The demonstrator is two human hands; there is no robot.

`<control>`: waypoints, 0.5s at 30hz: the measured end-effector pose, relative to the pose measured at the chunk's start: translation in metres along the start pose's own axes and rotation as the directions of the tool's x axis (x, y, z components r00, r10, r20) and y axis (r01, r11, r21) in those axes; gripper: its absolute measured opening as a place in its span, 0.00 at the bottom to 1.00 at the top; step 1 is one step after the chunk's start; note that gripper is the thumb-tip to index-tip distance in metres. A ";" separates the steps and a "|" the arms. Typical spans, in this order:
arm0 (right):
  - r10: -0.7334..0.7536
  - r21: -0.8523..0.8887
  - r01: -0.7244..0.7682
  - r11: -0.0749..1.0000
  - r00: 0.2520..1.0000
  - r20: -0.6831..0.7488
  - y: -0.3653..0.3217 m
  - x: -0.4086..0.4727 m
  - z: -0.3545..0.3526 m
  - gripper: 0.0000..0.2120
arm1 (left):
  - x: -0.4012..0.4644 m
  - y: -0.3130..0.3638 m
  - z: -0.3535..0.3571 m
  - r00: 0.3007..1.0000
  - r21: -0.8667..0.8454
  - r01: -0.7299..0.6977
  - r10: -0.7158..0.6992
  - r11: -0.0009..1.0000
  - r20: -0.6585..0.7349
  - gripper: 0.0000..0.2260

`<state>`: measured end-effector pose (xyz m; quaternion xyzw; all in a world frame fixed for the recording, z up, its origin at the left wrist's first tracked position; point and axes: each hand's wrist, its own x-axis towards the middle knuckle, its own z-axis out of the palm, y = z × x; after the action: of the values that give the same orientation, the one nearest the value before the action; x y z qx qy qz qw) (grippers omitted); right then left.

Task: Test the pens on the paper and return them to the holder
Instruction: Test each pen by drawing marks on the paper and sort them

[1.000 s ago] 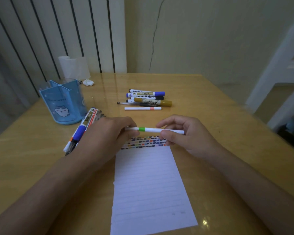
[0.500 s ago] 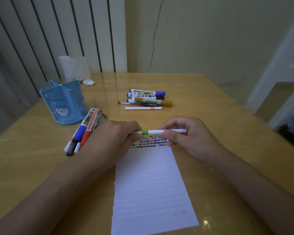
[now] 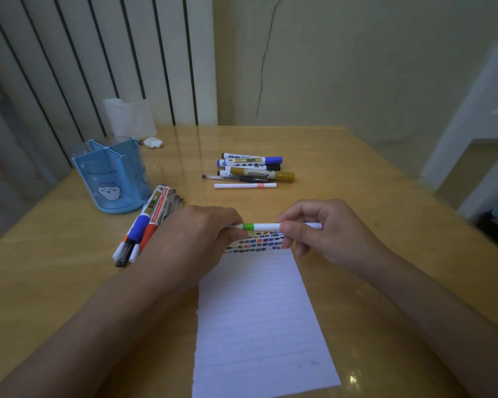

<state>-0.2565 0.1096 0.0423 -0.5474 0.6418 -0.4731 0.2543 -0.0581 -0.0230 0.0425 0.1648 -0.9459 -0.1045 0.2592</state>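
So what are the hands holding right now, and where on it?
A white pen with a green band: left hand pinches its left end, right hand grips the barrel's right half.

Left hand (image 3: pixel 196 239) and right hand (image 3: pixel 322 231), fingers curled, facing.
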 end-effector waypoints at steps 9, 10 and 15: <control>-0.028 -0.015 0.028 0.999 1.000 0.001 0.005 0.004 0.004 0.13 | -0.002 0.005 -0.009 0.987 0.028 -0.112 0.108 0.993 0.118 0.16; -0.024 -0.028 0.023 0.999 0.999 -0.026 0.008 0.006 0.003 0.17 | -0.001 0.006 -0.012 0.987 0.022 -0.095 0.091 0.995 0.131 0.17; -0.025 -0.191 0.003 0.982 0.993 -0.113 0.019 0.009 -0.005 0.19 | -0.003 -0.013 -0.027 0.991 0.136 0.122 -0.129 0.983 0.044 0.05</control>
<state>-0.2717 0.1021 0.0291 -0.5455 0.6940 -0.4419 0.1598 -0.0383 -0.0368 0.0605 0.2383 -0.9449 -0.0619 0.2158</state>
